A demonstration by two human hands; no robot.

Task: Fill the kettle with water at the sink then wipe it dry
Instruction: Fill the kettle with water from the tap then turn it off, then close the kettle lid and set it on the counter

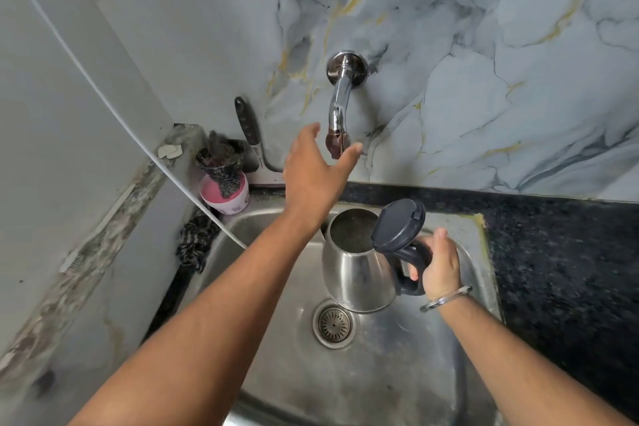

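Observation:
A stainless steel kettle (356, 277) stands in the steel sink (380, 356), just above the drain. Its dark lid (397, 225) is flipped up, so the mouth is uncovered and there seems to be water inside. My right hand (437, 264) is closed around the kettle's black handle. My left hand (316, 173) is stretched out with fingers apart, just short of the chrome wall tap (339, 107), holding nothing. No water stream shows under the tap's spout.
A pink cup (226, 195) with steel wool sits at the sink's back left corner, beside a scraper (250, 135) leaning on the wall. A striped cloth (193, 245) lies at the sink's left edge. A white cable (114, 114) crosses on the left. Black granite counter (570, 270) lies to the right.

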